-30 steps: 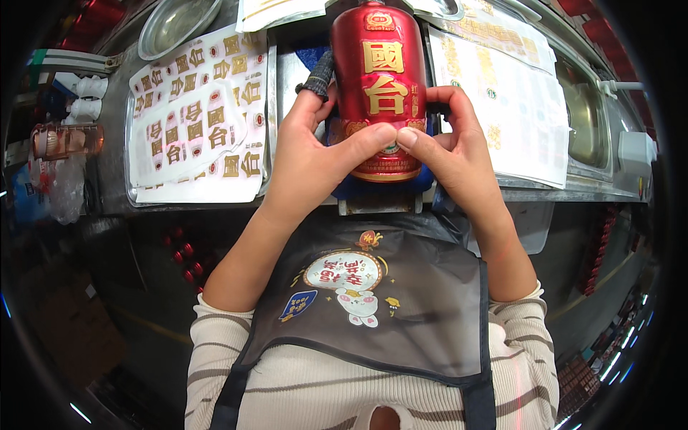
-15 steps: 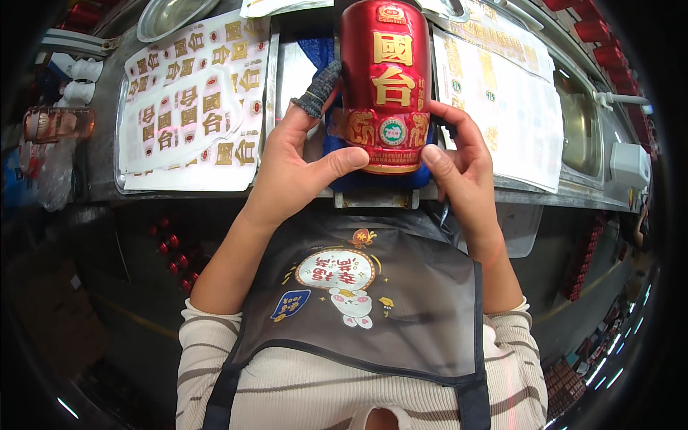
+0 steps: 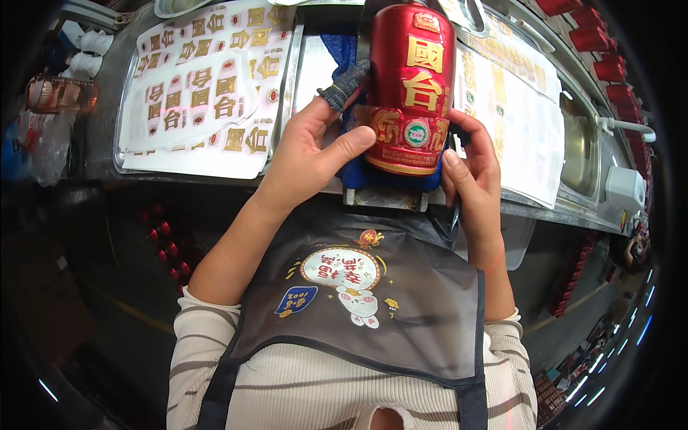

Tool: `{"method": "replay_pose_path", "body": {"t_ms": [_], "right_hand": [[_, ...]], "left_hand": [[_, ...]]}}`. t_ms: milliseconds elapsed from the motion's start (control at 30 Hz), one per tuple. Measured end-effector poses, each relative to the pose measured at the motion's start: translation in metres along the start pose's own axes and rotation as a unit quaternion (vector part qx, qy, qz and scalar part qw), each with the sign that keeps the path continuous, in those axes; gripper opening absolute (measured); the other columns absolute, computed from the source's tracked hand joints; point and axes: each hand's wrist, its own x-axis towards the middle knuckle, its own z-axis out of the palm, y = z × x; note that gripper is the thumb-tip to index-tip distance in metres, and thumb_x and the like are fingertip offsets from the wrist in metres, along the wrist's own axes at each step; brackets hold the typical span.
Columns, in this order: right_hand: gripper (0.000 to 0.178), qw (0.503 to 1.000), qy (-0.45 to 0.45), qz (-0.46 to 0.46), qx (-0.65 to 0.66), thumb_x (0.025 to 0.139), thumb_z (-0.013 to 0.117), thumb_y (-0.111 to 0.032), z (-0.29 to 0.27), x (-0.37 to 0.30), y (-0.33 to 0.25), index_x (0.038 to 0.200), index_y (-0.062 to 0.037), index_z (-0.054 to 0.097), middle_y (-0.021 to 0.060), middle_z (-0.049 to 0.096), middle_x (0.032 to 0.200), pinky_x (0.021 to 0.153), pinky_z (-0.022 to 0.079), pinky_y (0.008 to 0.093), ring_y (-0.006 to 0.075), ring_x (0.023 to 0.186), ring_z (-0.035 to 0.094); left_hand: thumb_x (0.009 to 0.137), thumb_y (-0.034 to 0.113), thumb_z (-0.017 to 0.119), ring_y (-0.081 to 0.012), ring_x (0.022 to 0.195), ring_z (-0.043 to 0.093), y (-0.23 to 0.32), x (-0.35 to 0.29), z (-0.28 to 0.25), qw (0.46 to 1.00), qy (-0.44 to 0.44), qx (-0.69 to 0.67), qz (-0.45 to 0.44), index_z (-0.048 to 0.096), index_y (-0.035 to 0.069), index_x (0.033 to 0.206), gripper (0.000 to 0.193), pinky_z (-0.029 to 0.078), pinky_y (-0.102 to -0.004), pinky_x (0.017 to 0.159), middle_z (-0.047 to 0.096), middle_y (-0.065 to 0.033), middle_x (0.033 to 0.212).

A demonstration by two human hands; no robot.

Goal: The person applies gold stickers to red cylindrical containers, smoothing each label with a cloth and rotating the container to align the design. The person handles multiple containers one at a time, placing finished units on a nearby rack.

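Observation:
A glossy red bottle (image 3: 410, 93) with raised gold characters, a gold-patterned band and a round green-and-white label lies with its base toward me on a blue cloth (image 3: 358, 175). My left hand (image 3: 312, 147) grips its left side, thumb at the lower edge; a dark grey knitted cover wraps one finger. Around the lower right side curls my right hand (image 3: 476, 175), index finger and thumb at the bottle's edge. A slim dark tool (image 3: 455, 215) pokes out below the right palm; its kind is unclear. The bottle hides some fingertips.
Sheets of gold-character decals (image 3: 193, 100) lie in a metal tray on the left. More white sheets (image 3: 512, 129) lie to the right, beside a metal basin (image 3: 579, 154). A metal bracket (image 3: 387, 199) juts from the table edge. Red bottles (image 3: 609, 68) line the far right.
The view has shifted, so the table things appear farther right. The bottle leans slightly more, its base toward the left. My left thumb has drawn back toward the bottle's left edge.

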Motion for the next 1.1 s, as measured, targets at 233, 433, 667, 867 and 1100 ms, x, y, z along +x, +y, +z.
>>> {"method": "replay_pose_path", "body": {"t_ms": [233,433,667,867,1100], "right_hand": [[0.056,0.999,0.006,-0.032,-0.031,0.091,0.068,-0.014,0.009,0.000,-0.002,0.139,0.0017,0.042,0.0126,0.053,0.129,0.066,0.047,0.0175,0.0067,0.087,0.062],[0.052,1.000,0.002,0.010,-0.012,0.092,0.062,-0.013,0.002,-0.001,-0.002,0.139,-0.0008,0.044,0.0089,0.054,0.129,0.056,0.040,0.0155,0.0011,0.069,0.051],[0.048,0.999,-0.014,0.018,0.029,0.095,0.054,-0.008,-0.001,-0.001,-0.005,0.141,-0.0028,0.044,0.0028,0.056,0.122,0.056,0.040,0.0169,0.0002,0.067,0.049],[0.054,1.000,0.002,-0.014,0.003,0.093,0.061,-0.019,0.003,-0.002,0.000,0.141,0.0002,0.042,0.0061,0.057,0.117,0.046,0.034,0.0169,0.0009,0.055,0.044],[0.060,1.000,0.005,-0.008,-0.010,0.090,0.068,-0.019,0.005,-0.001,0.001,0.141,-0.0003,0.042,0.0051,0.057,0.117,0.047,0.034,0.0156,-0.0005,0.058,0.046]], "left_hand": [[0.085,0.017,0.080,-0.0122,0.112,0.054,-0.006,0.001,0.005,0.998,0.014,0.041,0.042,0.053,0.000,0.133,0.057,0.042,-0.0297,0.101,0.063,-0.0067,0.119],[0.086,0.016,0.079,-0.0144,0.117,0.054,-0.003,0.001,-0.001,0.999,0.013,-0.017,-0.040,0.049,0.000,0.140,0.064,0.041,-0.0310,0.104,0.061,-0.0076,0.125],[0.086,0.011,0.078,-0.0188,0.129,0.049,-0.002,0.000,0.004,0.998,-0.020,0.056,0.025,0.039,-0.004,0.146,0.073,0.038,-0.0341,0.111,0.053,-0.0133,0.140],[0.083,0.009,0.080,-0.0197,0.131,0.047,0.000,0.001,0.009,1.000,-0.008,0.012,0.004,0.036,-0.004,0.148,0.080,0.038,-0.0351,0.111,0.051,-0.0150,0.143],[0.083,0.009,0.080,-0.0196,0.130,0.049,0.002,0.001,0.010,1.000,0.001,0.010,0.004,0.037,-0.004,0.147,0.078,0.040,-0.0349,0.110,0.052,-0.0153,0.141]]}}
